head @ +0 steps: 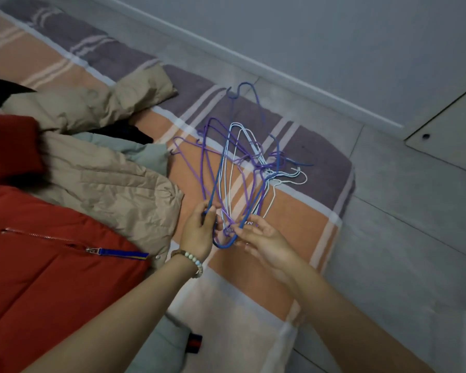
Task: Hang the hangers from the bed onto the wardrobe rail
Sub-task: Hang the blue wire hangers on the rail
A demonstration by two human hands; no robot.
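**A:** Why do the hangers sit on that stretch of the orange, purple and white striped bed cover (pixel 293 224)?

**B:** The red quilted jacket (pixel 51 265) and beige puffer coat (pixel 105 184) fill the left of the frame, so the tangled thin wire hangers (pixel 267 168) lie at centre frame.

**A:** And the hands?

**B:** The left hand (pixel 199 232) grips a blue wire's near end. The right hand (pixel 264 238) pinches just beside it, probably to gather the bunch.

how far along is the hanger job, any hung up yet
Done: nothing that shows. No wardrobe rail is in view, and the hangers lie in one tangled bunch on the bed. In hand: the left hand grips the bunch's near end and the right hand pinches it alongside. Left: lifting the bunch, carrying it over and hanging every hanger.
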